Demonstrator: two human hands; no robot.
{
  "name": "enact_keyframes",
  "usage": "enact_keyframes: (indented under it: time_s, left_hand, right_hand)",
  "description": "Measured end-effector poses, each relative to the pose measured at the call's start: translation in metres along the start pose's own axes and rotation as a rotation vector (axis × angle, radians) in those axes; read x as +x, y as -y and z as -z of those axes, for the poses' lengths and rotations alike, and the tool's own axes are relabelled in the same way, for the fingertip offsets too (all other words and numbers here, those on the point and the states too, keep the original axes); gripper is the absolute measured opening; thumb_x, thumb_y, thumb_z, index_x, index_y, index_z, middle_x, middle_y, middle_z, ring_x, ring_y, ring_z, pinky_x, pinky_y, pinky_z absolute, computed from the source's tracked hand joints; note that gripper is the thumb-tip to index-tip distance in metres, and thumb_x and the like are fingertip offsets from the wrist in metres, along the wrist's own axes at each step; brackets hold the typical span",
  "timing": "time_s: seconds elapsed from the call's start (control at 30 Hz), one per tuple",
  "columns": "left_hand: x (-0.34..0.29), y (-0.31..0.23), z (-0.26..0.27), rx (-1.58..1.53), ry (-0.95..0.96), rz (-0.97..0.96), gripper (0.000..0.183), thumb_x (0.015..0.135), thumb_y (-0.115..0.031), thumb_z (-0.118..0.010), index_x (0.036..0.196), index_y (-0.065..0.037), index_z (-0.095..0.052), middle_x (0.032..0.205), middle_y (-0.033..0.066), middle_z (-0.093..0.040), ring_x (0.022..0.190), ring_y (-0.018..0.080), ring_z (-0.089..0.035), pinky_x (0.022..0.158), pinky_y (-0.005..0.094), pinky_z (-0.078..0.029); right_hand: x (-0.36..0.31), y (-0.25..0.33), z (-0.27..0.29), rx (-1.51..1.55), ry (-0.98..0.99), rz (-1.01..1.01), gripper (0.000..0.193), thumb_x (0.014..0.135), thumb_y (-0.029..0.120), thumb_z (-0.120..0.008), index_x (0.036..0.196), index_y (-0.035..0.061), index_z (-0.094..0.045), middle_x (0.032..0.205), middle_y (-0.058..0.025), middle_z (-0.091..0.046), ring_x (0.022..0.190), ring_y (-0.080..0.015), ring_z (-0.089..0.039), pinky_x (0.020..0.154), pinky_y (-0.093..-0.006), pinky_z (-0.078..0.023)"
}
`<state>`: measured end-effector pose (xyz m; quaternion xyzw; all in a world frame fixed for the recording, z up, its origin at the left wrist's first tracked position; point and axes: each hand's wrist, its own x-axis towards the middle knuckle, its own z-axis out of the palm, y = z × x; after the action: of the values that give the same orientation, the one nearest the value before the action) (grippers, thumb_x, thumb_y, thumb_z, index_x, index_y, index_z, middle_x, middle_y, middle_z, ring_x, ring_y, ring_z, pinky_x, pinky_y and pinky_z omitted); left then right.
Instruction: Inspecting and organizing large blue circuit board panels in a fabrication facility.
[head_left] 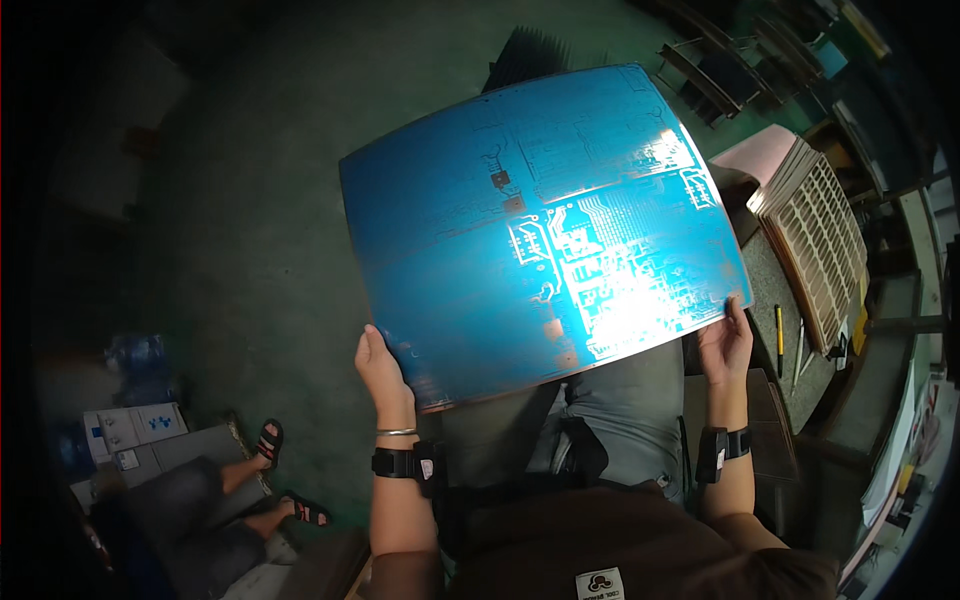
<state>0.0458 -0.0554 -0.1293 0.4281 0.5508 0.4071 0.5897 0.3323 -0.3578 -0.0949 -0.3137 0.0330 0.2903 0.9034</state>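
A large blue circuit board panel [450, 270] with copper-coloured traces is held up in front of me, tilted so that light glares off its right half. My left hand [382, 372] grips its lower left edge, thumb along the side and the other fingers hidden beneath. At the lower right corner my right hand [726, 345] holds the panel, thumb on the edge and its fingers mostly behind. Below the panel my lap and grey trousers show. Each wrist wears a black strap.
To the right, a stack of panels [815, 235] with a grid-patterned top leans on a grey table [785, 300], near a yellow pen [779, 340]. Dark racks [715, 80] stand at the far right. A seated person's sandalled feet [268, 445] and a white box [135, 425] are lower left.
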Motion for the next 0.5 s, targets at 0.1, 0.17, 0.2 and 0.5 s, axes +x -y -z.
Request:
enact_keyframes:
  time_s: [0.1, 0.17, 0.2, 0.5]
  left_hand:
    - [0.009, 0.018, 0.009, 0.020, 0.006, 0.010, 0.032, 0.094, -0.024, -0.040, 0.089, 0.003, -0.056, 0.082, 0.0015, -0.056, 0.075, 0.0083, -0.049, 0.070, 0.0232, -0.041]
    - [0.012, 0.028, 0.012, 0.062, -0.003, 0.010, 0.031, 0.094, -0.024, -0.041, 0.090, 0.003, -0.056, 0.081, 0.0009, -0.056, 0.073, 0.0080, -0.049, 0.069, 0.0227, -0.041]
    - [0.013, 0.035, 0.013, 0.097, -0.041, -0.007, 0.031, 0.094, -0.024, -0.041, 0.090, 0.003, -0.057, 0.081, 0.0007, -0.056, 0.071, 0.0076, -0.049, 0.068, 0.0222, -0.041]
    - [0.020, 0.040, 0.014, 0.120, 0.003, -0.011, 0.030, 0.094, -0.024, -0.042, 0.087, 0.002, -0.057, 0.080, -0.0009, -0.055, 0.073, 0.0066, -0.047, 0.070, 0.0215, -0.039]
  right_hand:
    - [0.007, 0.018, 0.023, -0.015, -0.025, 0.006, 0.029, 0.090, 0.015, -0.043, 0.112, -0.0029, -0.046, 0.116, -0.0145, -0.052, 0.108, -0.0237, -0.051, 0.093, -0.0369, -0.042]
    - [0.007, 0.020, 0.020, -0.054, -0.076, 0.016, 0.030, 0.091, 0.018, -0.042, 0.111, -0.0035, -0.047, 0.114, -0.0154, -0.054, 0.107, -0.0229, -0.052, 0.092, -0.0362, -0.043]
    - [0.006, 0.022, 0.017, -0.121, -0.072, 0.007, 0.032, 0.092, 0.020, -0.041, 0.112, -0.0039, -0.047, 0.113, -0.0156, -0.054, 0.105, -0.0224, -0.053, 0.092, -0.0353, -0.043]
    - [0.005, 0.042, -0.008, -0.630, -0.116, -0.006, 0.045, 0.093, 0.030, -0.037, 0.122, -0.0041, -0.043, 0.115, -0.0122, -0.054, 0.103, -0.0179, -0.054, 0.088, -0.0299, -0.043]
